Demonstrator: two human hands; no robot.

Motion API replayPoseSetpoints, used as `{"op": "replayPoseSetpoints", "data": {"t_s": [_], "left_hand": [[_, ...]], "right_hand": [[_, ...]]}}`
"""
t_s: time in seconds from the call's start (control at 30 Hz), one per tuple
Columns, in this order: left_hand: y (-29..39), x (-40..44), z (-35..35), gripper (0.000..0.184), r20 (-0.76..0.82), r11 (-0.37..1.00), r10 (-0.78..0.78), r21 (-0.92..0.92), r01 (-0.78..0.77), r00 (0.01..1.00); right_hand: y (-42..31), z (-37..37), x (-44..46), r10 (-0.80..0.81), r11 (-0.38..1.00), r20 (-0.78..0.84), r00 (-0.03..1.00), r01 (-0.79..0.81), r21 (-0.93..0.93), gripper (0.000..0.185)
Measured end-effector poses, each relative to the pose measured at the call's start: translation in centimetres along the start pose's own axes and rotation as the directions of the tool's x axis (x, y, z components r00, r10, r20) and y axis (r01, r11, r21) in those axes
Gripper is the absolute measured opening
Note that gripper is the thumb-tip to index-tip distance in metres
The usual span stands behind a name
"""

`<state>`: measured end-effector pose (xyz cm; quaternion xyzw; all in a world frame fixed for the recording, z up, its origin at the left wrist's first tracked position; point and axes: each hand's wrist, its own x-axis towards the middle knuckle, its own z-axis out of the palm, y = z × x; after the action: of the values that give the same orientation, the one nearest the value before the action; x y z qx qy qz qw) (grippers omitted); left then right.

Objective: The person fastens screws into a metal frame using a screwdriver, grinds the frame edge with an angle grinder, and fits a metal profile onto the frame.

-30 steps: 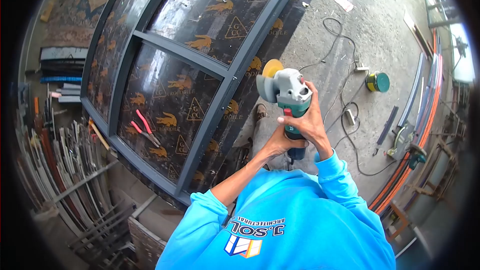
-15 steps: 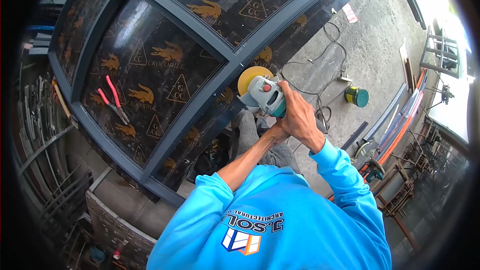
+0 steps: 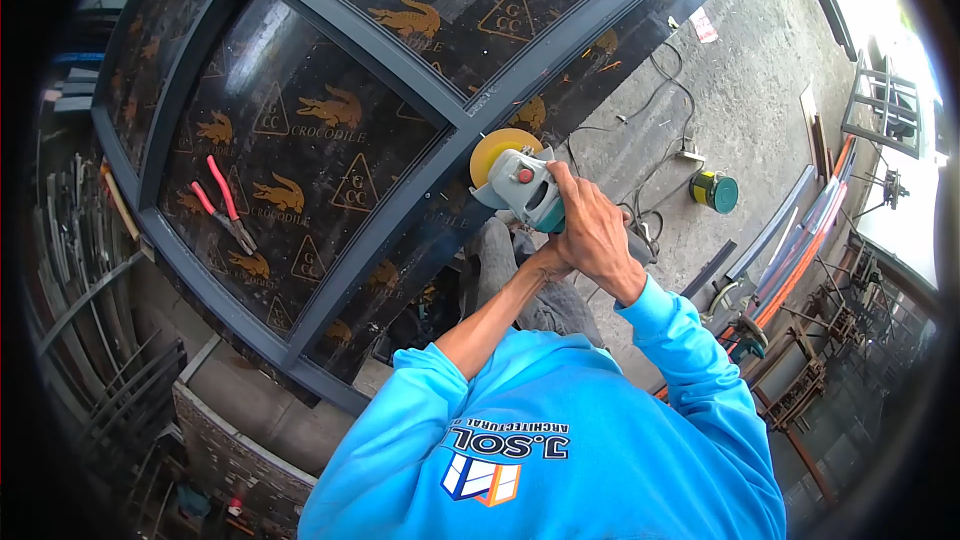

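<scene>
My right hand (image 3: 597, 238) is wrapped over the body of an angle grinder (image 3: 522, 187) with a grey head, red button and teal housing. Beneath it, my left hand (image 3: 549, 265) is closed around the grinder's rear from below; most of its fingers are hidden. The yellow disc (image 3: 490, 157) is at the edge of a dark grey metal frame (image 3: 405, 185); whether they touch, I cannot tell. That frame lies on a black crocodile-printed board (image 3: 330, 155). Pliers with pink-red handles (image 3: 226, 202) rest on the board, left of the grinder.
A power cord (image 3: 640, 155) trails over the concrete floor (image 3: 745, 90) on the right, near a green can (image 3: 714, 192). Long metal and orange bars (image 3: 790, 250) lie farther right. Metal lengths (image 3: 90, 240) are stacked at the left, beyond a hammer-like wooden handle (image 3: 121, 202).
The grinder and both hands have shifted slightly left, with the disc a little higher in view. The pliers and frame keep their places apart from a small camera shift.
</scene>
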<state>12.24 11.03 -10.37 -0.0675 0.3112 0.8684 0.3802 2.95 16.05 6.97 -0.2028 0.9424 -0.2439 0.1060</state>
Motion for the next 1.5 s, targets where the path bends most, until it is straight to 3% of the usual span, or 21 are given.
{"op": "replayPoseSetpoints", "data": {"t_s": [0.17, 0.23, 0.33, 0.43, 0.47, 0.57, 0.7, 0.77, 0.8, 0.87, 0.93, 0.97, 1.07, 1.17, 1.23, 1.27, 1.3, 1.37, 1.4, 1.47, 1.5], "left_hand": [[-1.1, 0.4, -0.4, 0.090, -0.073, 0.981, -0.021, 0.192, 0.035, 0.997], [-0.5, 0.6, -0.4, 0.087, -0.005, 0.994, 0.007, -0.107, -0.008, 1.000], [-0.7, 0.6, -0.5, 0.079, -0.087, 0.975, 0.002, -0.219, -0.021, 0.996], [4.6, -1.8, 1.9, 0.075, -0.244, 0.986, -0.167, -0.069, 0.155, 0.955], [7.4, -2.4, 4.4, 0.071, -0.288, 0.993, -0.121, -0.020, 0.121, 0.950], [10.0, -2.9, 7.8, 0.061, -0.318, 0.970, 0.036, 0.238, 0.042, 0.948], [9.2, -2.5, 11.8, 0.052, -0.277, 0.846, 0.154, 0.533, 0.018, 0.948], [9.2, -1.6, 14.7, 0.056, -0.202, 0.882, 0.086, 0.471, 0.020, 0.976], [8.5, -0.2, 15.0, 0.059, -0.110, 0.912, -0.031, 0.404, 0.073, 0.993], [8.6, 2.8, 17.7, 0.061, 0.013, 0.925, -0.127, 0.364, 0.113, 0.992], [9.3, 5.0, 21.8, 0.069, 0.277, 0.922, -0.337, 0.292, 0.255, 0.900], [9.5, 6.4, 23.8, 0.069, 0.284, 0.918, -0.342, 0.302, 0.255, 0.896], [9.3, 8.4, 28.3, 0.085, 0.442, 0.835, -0.506, 0.467, 0.291, 0.741], [10.8, 10.9, 34.1, 0.092, 0.397, 0.693, -0.478, 0.719, 0.058, 0.783], [11.8, 13.0, 38.1, 0.097, 0.457, 0.463, -0.444, 0.854, -0.239, 0.771], [11.1, 14.6, 39.0, 0.093, 0.516, 0.408, -0.330, 0.833, -0.374, 0.791], [11.4, 16.6, 40.4, 0.093, 0.512, 0.405, -0.330, 0.836, -0.371, 0.793], [12.7, 21.0, 43.4, 0.088, 0.493, 0.173, -0.252, 0.870, -0.463, 0.833], [11.8, 23.8, 43.8, 0.088, 0.500, 0.176, -0.246, 0.866, -0.469, 0.831], [10.3, 29.0, 44.1, 0.082, 0.762, 0.127, -0.012, 0.643, -0.755, 0.647], [10.8, 31.4, 44.7, 0.086, 0.795, 0.099, -0.096, 0.606, -0.789, 0.599]], "right_hand": [[0.3, 0.1, 0.0, -0.013, 1.000, -0.007, 1.000, 0.013, -0.005, 0.075], [0.4, -0.1, 0.3, -0.014, 1.000, -0.005, 1.000, 0.014, 0.020, 0.075], [0.7, -0.7, 0.8, 0.071, 0.986, 0.029, 0.997, -0.075, 0.149, 0.079], [0.8, -1.6, 1.4, 0.134, 0.953, 0.055, 0.989, -0.144, 0.268, 0.083], [1.1, -1.7, 1.5, 0.173, 0.917, 0.124, 0.977, -0.205, 0.341, 0.085], [2.9, -2.8, 1.3, 0.289, 0.752, 0.284, 0.914, -0.400, 0.524, 0.088], [6.8, -3.7, -2.3, 0.266, 0.450, 0.090, 0.960, -0.206, 0.869, 0.097], [8.3, -6.4, -4.9, 0.394, 0.300, 0.094, 0.914, -0.225, 0.927, 0.099], [9.1, -7.6, -6.3, 0.388, 0.329, 0.040, 0.921, -0.179, 0.927, 0.099], [11.5, -10.4, -9.3, 0.532, 0.026, 0.038, 0.846, -0.062, 0.998, 0.099], [13.4, -14.0, -12.4, 0.542, -0.092, -0.006, 0.841, 0.066, 0.994, 0.067], [13.5, -16.0, -13.9, 0.595, -0.118, -0.081, 0.799, 0.186, 0.976, 0.052], [15.1, -19.5, -18.1, 0.624, -0.131, -0.231, 0.747, 0.391, 0.911, 0.056], [18.0, -22.3, -18.8, 0.686, -0.014, -0.588, 0.428, 0.816, 0.578, 0.061], [18.2, -25.8, -19.4, 0.716, 0.027, -0.585, 0.382, 0.822, 0.569, 0.063], [17.9, -27.9, -20.3, 0.744, 0.017, -0.461, 0.483, 0.677, 0.736, 0.064], [17.9, -29.4, -20.3, 0.838, 0.158, -0.391, 0.380, 0.517, 0.841, 0.060], [18.6, -30.3, -16.9, 0.691, 0.684, -0.721, 0.058, 0.271, 0.677, 0.055], [20.7, -31.1, -16.0, 0.738, 0.647, -0.674, -0.027, 0.311, 0.696, 0.055], [25.4, -33.3, -14.9, 0.788, 0.614, -0.596, -0.153, 0.258, 0.746, 0.050], [26.8, -34.9, -14.2, 0.805, 0.589, -0.565, -0.180, 0.350, 0.728, 0.043]]}}
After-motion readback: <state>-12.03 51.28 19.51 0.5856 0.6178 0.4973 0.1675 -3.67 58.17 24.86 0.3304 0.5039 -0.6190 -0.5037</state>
